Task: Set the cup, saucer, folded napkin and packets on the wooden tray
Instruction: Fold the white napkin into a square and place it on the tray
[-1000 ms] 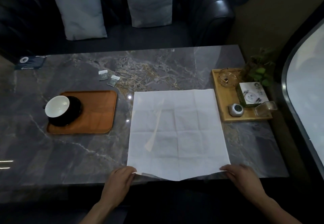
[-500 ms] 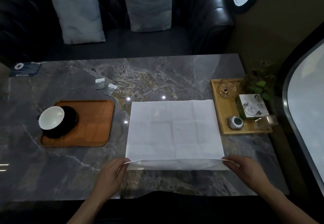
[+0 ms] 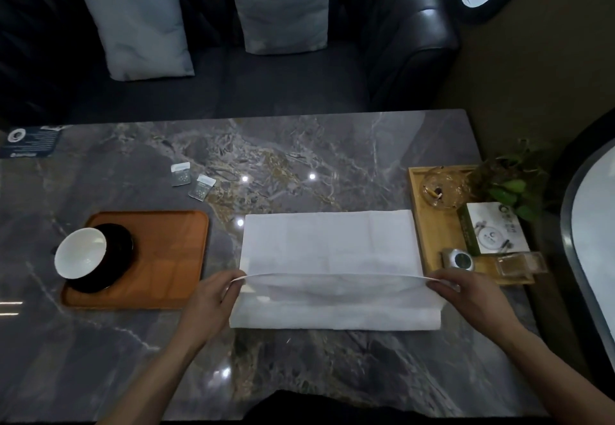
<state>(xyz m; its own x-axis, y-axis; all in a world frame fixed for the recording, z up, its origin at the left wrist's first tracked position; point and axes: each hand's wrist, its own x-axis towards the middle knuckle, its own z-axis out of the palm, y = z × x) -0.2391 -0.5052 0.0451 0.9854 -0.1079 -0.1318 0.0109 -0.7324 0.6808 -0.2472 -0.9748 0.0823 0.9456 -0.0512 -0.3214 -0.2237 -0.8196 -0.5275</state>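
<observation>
A white napkin [image 3: 327, 245] lies spread on the marble table in the middle, its near edge lifted and carried over towards the far side. My left hand [image 3: 213, 295] pinches the lifted edge's left corner, and my right hand [image 3: 466, 295] pinches its right corner. On the left sits the wooden tray [image 3: 166, 258], bearing a white cup [image 3: 80, 251] on a black saucer [image 3: 114, 268] at its left end. Two small packets [image 3: 190, 181] lie on the table beyond the tray.
A lighter wooden tray [image 3: 432, 235] at the right holds a glass ashtray, a white box, a small round device and a clear holder, with a plant behind. A dark card [image 3: 31, 141] lies at the far left. A sofa with cushions stands beyond the table.
Both hands have lifted the napkin's near edge and carried it away from me, folding the napkin over itself. My view has tilted down towards the table.
</observation>
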